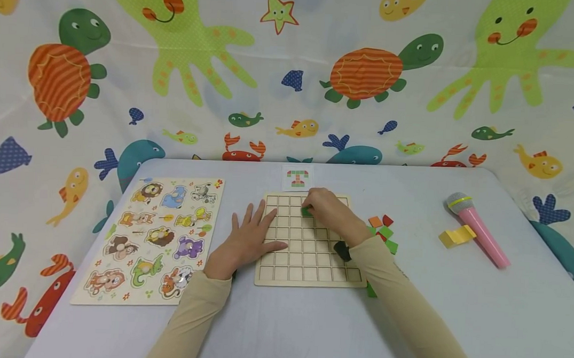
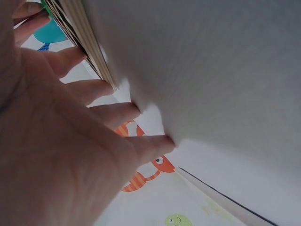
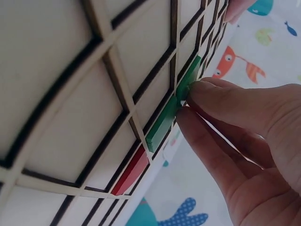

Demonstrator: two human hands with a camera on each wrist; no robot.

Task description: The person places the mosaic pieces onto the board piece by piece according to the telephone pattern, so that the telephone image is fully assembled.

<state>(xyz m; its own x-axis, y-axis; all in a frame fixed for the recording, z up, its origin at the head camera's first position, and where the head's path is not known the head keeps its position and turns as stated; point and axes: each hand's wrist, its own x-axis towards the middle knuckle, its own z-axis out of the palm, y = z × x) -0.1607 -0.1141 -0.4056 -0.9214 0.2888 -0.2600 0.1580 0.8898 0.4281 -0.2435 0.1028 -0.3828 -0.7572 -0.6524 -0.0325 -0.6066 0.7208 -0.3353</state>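
Observation:
My right hand point(image 1: 330, 210) is over the far part of a wooden grid board point(image 1: 310, 282). Its thumb and index finger pinch the edge of a green tile point(image 3: 189, 75) at the board's grid. Beside that tile, another green tile point(image 3: 161, 123) and a red tile with a slanted corner point(image 3: 131, 172) lie in neighbouring cells. From the head view, the hand hides most of them. My left hand point(image 1: 248, 237) lies with fingers spread across the board's left edge, thumb on the grid. Behind the board is a card point(image 1: 297, 178) showing a red and green T pattern.
Loose green, red and orange tiles point(image 1: 392, 246) lie right of the board, partly behind the right sleeve. An animal puzzle board point(image 1: 89, 293) is on the left. A pink toy microphone point(image 1: 487, 241) and a yellow block point(image 1: 457, 237) are at right.

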